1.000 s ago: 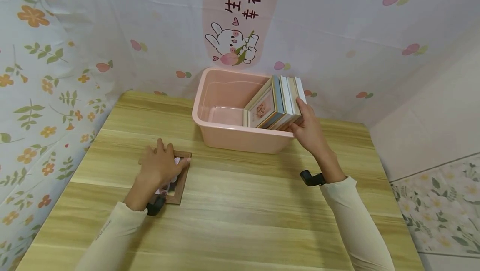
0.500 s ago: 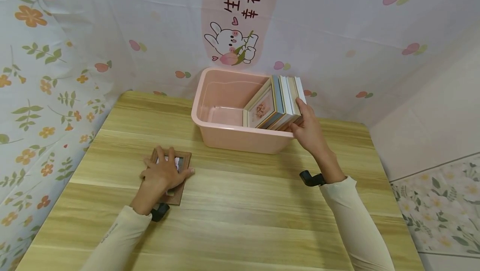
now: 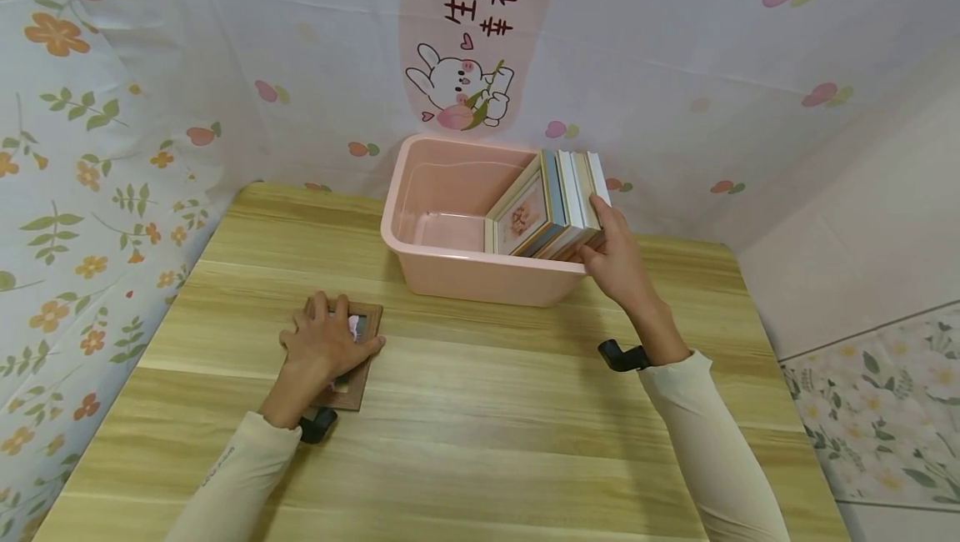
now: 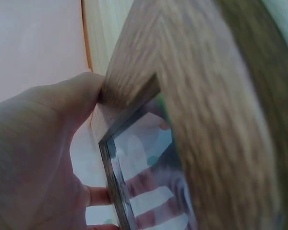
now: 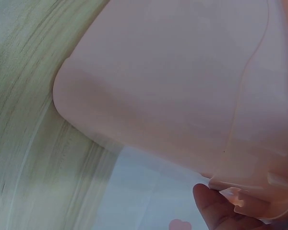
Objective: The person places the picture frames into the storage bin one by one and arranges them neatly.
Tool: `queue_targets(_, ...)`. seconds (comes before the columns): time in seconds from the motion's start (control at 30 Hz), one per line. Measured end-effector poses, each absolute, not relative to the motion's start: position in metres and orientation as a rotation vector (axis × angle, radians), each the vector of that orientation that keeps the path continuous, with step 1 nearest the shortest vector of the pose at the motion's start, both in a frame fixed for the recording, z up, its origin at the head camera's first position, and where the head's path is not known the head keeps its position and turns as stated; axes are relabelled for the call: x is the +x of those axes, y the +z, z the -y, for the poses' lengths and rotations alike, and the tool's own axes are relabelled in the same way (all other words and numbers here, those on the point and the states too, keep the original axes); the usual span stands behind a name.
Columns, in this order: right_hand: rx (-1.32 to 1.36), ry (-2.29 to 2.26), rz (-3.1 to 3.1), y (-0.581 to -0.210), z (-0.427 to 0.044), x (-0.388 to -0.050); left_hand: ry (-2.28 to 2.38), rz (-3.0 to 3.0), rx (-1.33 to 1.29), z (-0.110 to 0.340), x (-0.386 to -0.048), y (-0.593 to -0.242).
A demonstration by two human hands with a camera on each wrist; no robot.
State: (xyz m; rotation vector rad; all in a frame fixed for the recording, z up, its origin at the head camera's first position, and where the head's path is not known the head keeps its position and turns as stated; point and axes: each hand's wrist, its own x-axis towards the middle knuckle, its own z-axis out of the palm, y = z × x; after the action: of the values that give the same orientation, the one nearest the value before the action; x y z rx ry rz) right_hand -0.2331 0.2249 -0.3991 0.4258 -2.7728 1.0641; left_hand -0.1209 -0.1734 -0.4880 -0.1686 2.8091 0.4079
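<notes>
A brown wood picture frame (image 3: 367, 375) lies on the table at the left, its glass facing up. My left hand (image 3: 318, 346) is spread over it, the thumb at its right edge and the fingertips at its far and left edges. In the left wrist view the thumb presses the frame's rim (image 4: 187, 72). At the back stands a pink plastic bin (image 3: 480, 279), with several picture frames (image 3: 558, 208) leaning in its right end. My right hand (image 3: 618, 263) holds the outermost frames at the bin's right rim; its far fingers are partly hidden.
The wooden table (image 3: 480, 409) runs up to a patterned white cloth backdrop (image 3: 315, 50) behind the bin. Floral cloth (image 3: 67, 275) hangs at the left, and a pale wall (image 3: 847, 275) stands at the right.
My left hand has shifted slightly right over the brown frame and settled at its edges. My right hand, the bin and the frames in it stay as they were.
</notes>
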Motion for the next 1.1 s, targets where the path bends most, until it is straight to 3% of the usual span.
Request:
queue_targets(0.43,0.419,1.062,2.775,-0.400,-0.225,-0.233,0.462,-2.829,-0.137,0.175,-0.123,-0.487)
queue_targets(1.1,0.423,1.067,2.769,-0.398,-0.224,-0.232,0.611,-3.192,0.104,0.198,-0.146,-0.450)
